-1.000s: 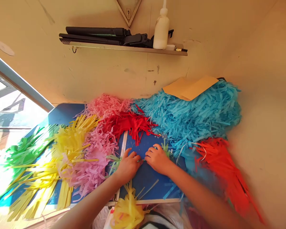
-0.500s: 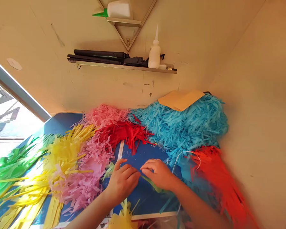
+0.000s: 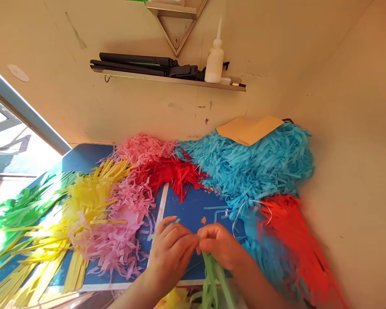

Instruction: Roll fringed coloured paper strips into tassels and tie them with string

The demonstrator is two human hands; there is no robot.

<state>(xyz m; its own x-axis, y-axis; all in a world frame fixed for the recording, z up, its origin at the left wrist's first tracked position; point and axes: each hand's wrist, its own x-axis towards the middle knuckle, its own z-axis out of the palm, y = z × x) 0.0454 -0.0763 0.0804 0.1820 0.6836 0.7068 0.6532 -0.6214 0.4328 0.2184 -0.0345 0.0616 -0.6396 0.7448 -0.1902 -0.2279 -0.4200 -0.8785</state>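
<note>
At the near edge of the blue table (image 3: 193,205), my left hand (image 3: 173,249) and my right hand (image 3: 219,245) meet fingertip to fingertip. Both pinch the top of a light green tissue-paper fringe (image 3: 212,281), whose strips hang down past the table edge. My fingers hide the pinched end. A yellow tissue fringe (image 3: 172,299) shows low between my forearms. Left of my left hand lies a heap of lilac fringe (image 3: 125,229). A thin white string (image 3: 236,219) curves beside my right hand, by the blue fringe.
Yellow fringe (image 3: 86,201) and green fringe (image 3: 25,210) spread at left. Pink (image 3: 144,148), dark red (image 3: 170,174) and large blue heaps (image 3: 260,167) line the wall; orange-red fringe (image 3: 296,236) lies right. A tan sheet (image 3: 249,130) tops the blue. A white bottle (image 3: 214,62) stands on the shelf (image 3: 176,80).
The light green fringe has come up between my hands, and my fingertips have closed together on its top. My view has tilted down slightly.
</note>
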